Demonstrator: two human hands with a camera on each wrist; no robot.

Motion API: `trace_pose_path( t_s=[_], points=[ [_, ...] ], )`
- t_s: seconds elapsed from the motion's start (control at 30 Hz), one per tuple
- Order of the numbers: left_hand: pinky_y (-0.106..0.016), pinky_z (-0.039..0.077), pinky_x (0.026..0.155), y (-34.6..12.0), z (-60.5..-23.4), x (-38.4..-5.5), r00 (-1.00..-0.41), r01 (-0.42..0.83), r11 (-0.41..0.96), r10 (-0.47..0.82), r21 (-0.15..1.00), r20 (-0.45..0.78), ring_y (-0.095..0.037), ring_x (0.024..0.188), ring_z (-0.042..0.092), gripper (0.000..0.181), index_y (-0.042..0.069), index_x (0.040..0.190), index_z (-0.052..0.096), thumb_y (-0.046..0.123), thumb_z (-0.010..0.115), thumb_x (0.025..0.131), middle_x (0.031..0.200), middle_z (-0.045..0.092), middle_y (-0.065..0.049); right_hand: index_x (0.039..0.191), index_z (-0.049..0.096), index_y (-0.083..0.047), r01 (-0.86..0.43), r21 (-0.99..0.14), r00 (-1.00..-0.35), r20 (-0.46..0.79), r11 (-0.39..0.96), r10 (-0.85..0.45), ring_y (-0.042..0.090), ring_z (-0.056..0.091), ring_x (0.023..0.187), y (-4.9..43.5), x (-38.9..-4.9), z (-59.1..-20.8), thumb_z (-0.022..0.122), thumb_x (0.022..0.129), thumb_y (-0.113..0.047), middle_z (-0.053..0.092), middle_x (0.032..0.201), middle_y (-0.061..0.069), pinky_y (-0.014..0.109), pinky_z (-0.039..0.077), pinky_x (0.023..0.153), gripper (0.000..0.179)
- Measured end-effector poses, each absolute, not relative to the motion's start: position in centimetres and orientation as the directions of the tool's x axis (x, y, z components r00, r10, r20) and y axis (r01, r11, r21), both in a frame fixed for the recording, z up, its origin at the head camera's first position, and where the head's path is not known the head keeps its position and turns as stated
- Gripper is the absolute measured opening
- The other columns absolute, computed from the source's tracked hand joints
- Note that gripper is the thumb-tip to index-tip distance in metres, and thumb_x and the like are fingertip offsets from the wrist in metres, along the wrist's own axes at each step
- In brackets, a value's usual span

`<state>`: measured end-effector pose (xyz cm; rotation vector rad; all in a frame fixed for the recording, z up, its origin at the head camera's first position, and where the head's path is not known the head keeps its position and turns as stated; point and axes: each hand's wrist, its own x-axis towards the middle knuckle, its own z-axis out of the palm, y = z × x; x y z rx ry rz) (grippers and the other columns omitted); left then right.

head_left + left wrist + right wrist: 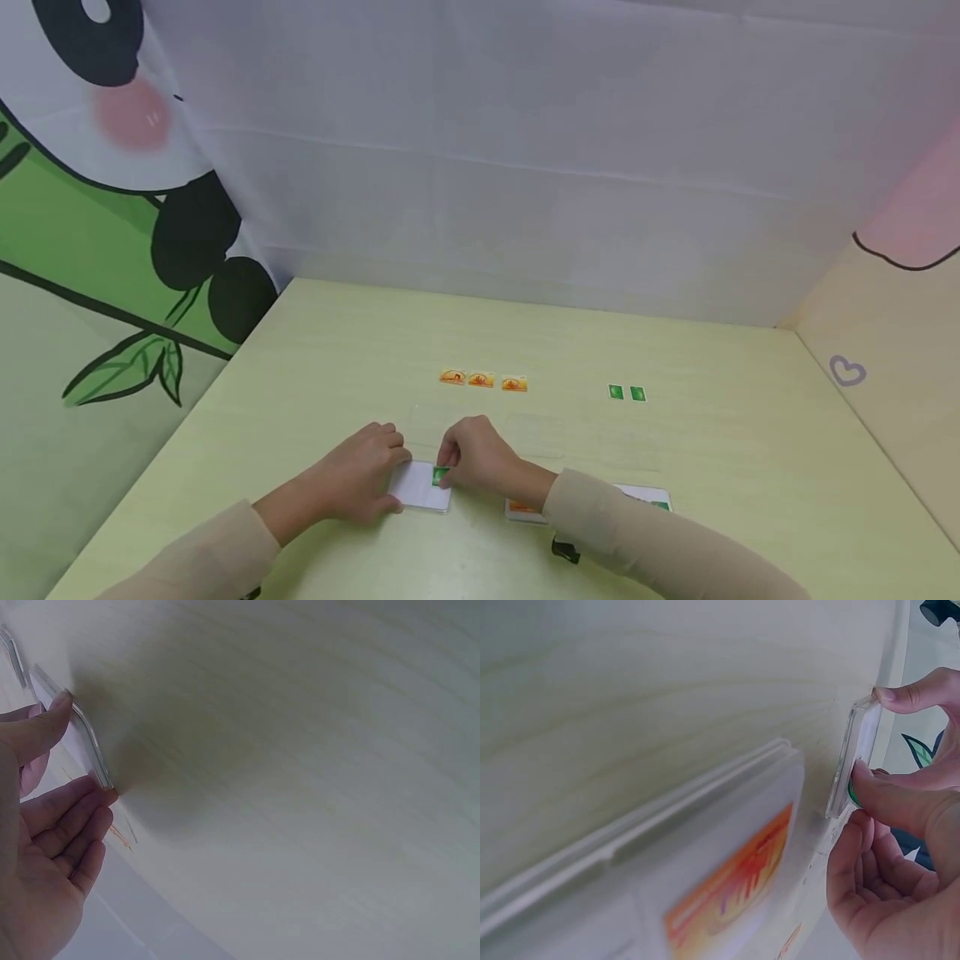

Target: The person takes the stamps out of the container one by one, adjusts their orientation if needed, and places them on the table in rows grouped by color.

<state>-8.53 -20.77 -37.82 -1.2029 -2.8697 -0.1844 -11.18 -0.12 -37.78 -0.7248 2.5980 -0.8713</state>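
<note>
A flat clear case with a white face (416,486) lies on the table in front of the person. My left hand (360,475) grips it from the left, thumb at the near edge and fingers at the far edge. The left wrist view shows the case's clear rim (91,739) between thumb and fingers. At the case's right end, my right hand (480,458) pinches a small green card (437,477) against the white face. In the right wrist view the thumb covers most of that green card (853,792), and the other fingers are curled.
A similar case with an orange card (525,508) sits right of the hands, partly under the right sleeve. Another case with a green piece (660,504) lies farther right. Three orange cards (482,380) and two green cards (627,392) lie farther back. Faint clear rectangles (536,435) lie between.
</note>
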Motion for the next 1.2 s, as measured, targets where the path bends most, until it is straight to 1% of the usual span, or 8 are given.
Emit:
trace_pose_path(
  t_s=[0.23,0.37,0.53,0.7,0.97,1.2],
  points=[
    [-0.026,0.039,0.072,-21.1,-37.8,-8.1,-0.722,0.691,0.715,0.689,0.102,0.062,-0.007,0.074,0.042,0.04,0.009,0.089,0.067,0.038,0.082,0.066,0.077,0.056,0.007,0.071,0.072,-0.008,-0.367,-0.627,-0.815,-0.139,0.687,-0.562,-0.002,0.045,0.056,-0.7,-11.1,-37.8,0.085,0.068,-0.006,0.058,0.06,-0.006,0.013,0.041,0.055,0.014],
    [-0.027,0.04,0.072,-21.1,-37.9,-8.1,-0.718,0.696,0.711,0.693,0.1,0.067,-0.007,0.074,0.042,0.04,0.009,0.09,0.067,0.038,0.082,0.066,0.078,0.056,0.007,0.072,0.073,-0.008,-0.362,-0.623,-0.82,-0.141,0.694,-0.555,-0.002,0.046,0.058,-0.6,-11.1,-37.7,0.083,0.07,-0.005,0.06,0.062,-0.006,0.013,0.041,0.056,0.011],
    [-0.027,0.039,0.071,-21.0,-38.0,-8.1,-0.714,0.7,0.709,0.696,0.088,0.072,-0.007,0.074,0.042,0.041,0.009,0.09,0.067,0.039,0.082,0.066,0.078,0.056,0.007,0.073,0.073,-0.008,-0.321,-0.662,-0.823,-0.159,0.677,-0.545,-0.001,0.049,0.061,-0.3,-11.3,-37.6,0.08,0.074,-0.004,0.065,0.066,-0.003,0.013,0.043,0.059,0.007],
    [-0.028,0.041,0.073,-20.9,-37.9,-8.3,-0.717,0.697,0.712,0.695,0.091,0.06,-0.007,0.076,0.043,0.041,0.009,0.091,0.067,0.039,0.082,0.067,0.079,0.057,0.006,0.074,0.074,-0.007,-0.279,-0.699,-0.821,-0.182,0.658,-0.541,-0.001,0.052,0.059,0.0,-11.5,-37.5,0.079,0.074,-0.003,0.069,0.068,0.0,0.013,0.044,0.058,0.006],
    [-0.028,0.04,0.072,-20.8,-37.8,-8.5,-0.715,0.698,0.708,0.698,0.107,0.043,-0.008,0.076,0.043,0.043,0.008,0.093,0.068,0.04,0.082,0.068,0.081,0.057,0.006,0.076,0.075,-0.005,-0.186,-0.739,-0.814,-0.254,0.648,-0.523,0.002,0.053,0.059,0.4,-12.0,-37.4,0.079,0.076,-0.004,0.07,0.068,0.001,0.014,0.043,0.056,0.004],
    [-0.028,0.04,0.072,-20.6,-37.9,-8.8,-0.708,0.705,0.702,0.705,0.105,0.041,-0.008,0.076,0.043,0.043,0.008,0.094,0.068,0.04,0.081,0.068,0.08,0.057,0.006,0.079,0.076,-0.005,-0.161,-0.755,-0.793,-0.284,0.636,-0.539,0.004,0.057,0.059,1.0,-12.5,-37.4,0.078,0.077,-0.006,0.073,0.071,0.004,0.015,0.045,0.056,0.004]
  ],
)
